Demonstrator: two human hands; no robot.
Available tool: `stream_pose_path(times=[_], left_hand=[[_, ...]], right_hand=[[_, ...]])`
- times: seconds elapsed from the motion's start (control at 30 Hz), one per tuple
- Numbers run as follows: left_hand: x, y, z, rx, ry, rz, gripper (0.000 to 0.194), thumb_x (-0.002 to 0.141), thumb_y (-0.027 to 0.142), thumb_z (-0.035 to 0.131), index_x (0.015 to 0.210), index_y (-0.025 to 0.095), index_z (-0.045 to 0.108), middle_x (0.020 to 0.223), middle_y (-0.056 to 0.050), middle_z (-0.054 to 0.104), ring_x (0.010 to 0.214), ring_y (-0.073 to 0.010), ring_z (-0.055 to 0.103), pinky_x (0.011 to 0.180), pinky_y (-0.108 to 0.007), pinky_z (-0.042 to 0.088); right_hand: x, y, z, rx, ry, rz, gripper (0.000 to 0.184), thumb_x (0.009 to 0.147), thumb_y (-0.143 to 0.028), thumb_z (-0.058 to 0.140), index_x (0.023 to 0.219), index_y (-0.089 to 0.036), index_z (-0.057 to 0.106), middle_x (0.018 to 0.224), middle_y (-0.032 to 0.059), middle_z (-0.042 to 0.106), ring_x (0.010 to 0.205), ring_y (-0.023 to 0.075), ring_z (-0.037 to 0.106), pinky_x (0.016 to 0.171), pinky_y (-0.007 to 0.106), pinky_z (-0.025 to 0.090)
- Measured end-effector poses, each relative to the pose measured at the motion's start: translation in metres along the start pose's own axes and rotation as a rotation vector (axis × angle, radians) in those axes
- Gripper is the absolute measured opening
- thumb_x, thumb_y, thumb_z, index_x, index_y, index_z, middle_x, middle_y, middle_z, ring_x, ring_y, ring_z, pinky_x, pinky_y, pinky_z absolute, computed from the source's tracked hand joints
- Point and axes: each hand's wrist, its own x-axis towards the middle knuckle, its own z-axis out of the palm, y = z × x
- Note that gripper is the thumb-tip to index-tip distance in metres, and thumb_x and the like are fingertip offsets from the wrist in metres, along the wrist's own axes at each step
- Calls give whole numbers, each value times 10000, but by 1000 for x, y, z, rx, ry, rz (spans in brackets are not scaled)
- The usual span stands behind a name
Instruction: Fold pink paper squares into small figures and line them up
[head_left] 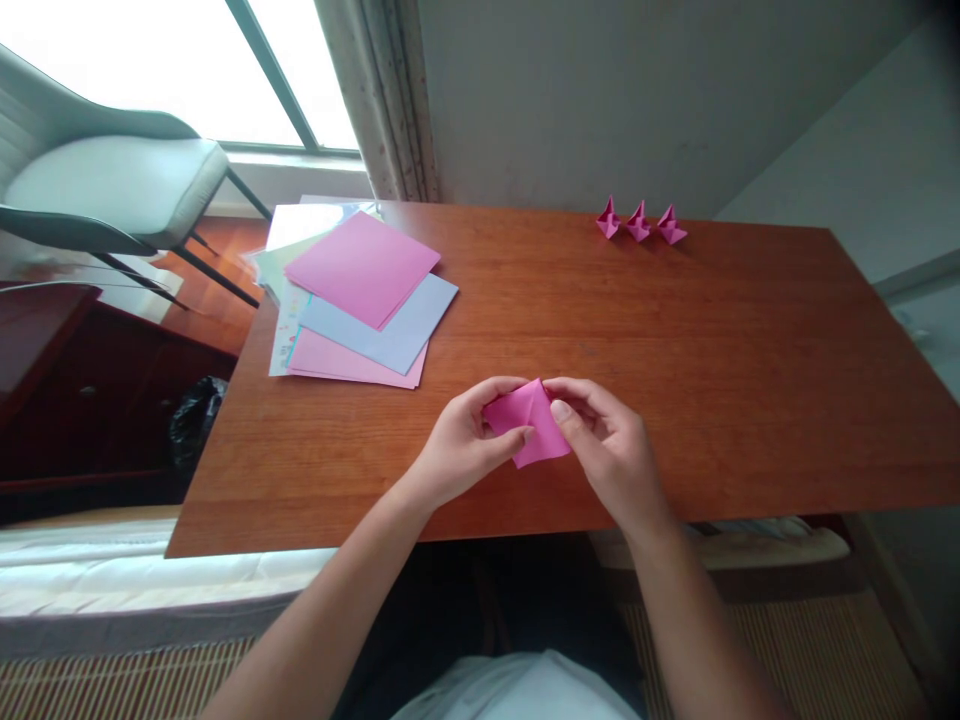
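Note:
Between my two hands is a small pink folded paper (541,438), held just above the front part of the wooden table. My left hand (474,440) pinches its left side, with the thumb across the front face and the fingers behind. On the right edge, my right hand (606,440) grips the paper between thumb and fingertips. A crease runs down from the paper's top corner. Both hands' fingers are partly hidden behind the sheet.
Three pink folded paper figures (638,222) stand in a row at the table's (742,370) back edge. On the left lie pink sheets (364,268), a blue-grey sheet (405,318) and other papers. A chair (112,185) stands beyond the table's left end, near the window.

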Motion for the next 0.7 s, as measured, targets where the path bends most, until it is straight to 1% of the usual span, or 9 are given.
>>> stream_pose_path(times=[0.1,0.27,0.37,0.43,0.53,0.6,0.7], left_hand=[[0,0,0,-10,-6,14,426,784,232,807,1179,157,666,1126,-93,701,999,-218,644,847,-300,527],[0,1,-1,-16,38,9,435,810,289,793,1207,174,658,1199,-107,688,1083,-245,629,886,-322,520],[-1,1,0,-22,35,-1,437,806,297,799,1204,181,664,1218,-109,686,1101,-255,626,885,-326,520],[-1,2,0,-36,30,-7,436,789,290,816,1187,181,677,1197,-105,693,1092,-253,626,888,-325,518],[-1,3,-1,-117,48,-38,419,777,278,828,1164,185,695,1160,-91,697,1056,-232,627,868,-299,514],[-1,5,-2,-222,67,-88,404,795,284,810,1172,197,695,1129,-77,696,978,-199,637,800,-262,514],[-1,11,-4,-348,67,-167,408,831,302,767,1221,214,682,1054,-58,697,840,-158,637,684,-223,497]], right_hand=[[0,0,3,-26,9,-25,210,939,-357,638,1119,-274,708,1134,52,733,1042,232,700,896,384,588],[-5,3,3,-56,9,-18,247,933,-373,641,1156,-276,689,1126,57,724,1010,233,700,868,383,597],[-6,3,3,-50,4,-10,246,939,-387,632,1151,-274,686,1122,59,720,1001,234,697,861,384,596],[-5,1,2,-39,1,-11,238,949,-389,618,1147,-276,686,1124,58,718,1004,233,694,853,376,593],[-5,-6,1,-17,7,-38,223,969,-385,589,1140,-284,691,1140,51,708,1033,228,682,866,360,581],[-7,-11,0,3,-2,-68,239,975,-386,573,1168,-291,677,1175,52,693,1056,229,671,892,367,576],[-12,-16,0,-7,-60,-120,343,945,-358,606,1283,-301,610,1291,68,646,1126,248,648,939,394,572]])
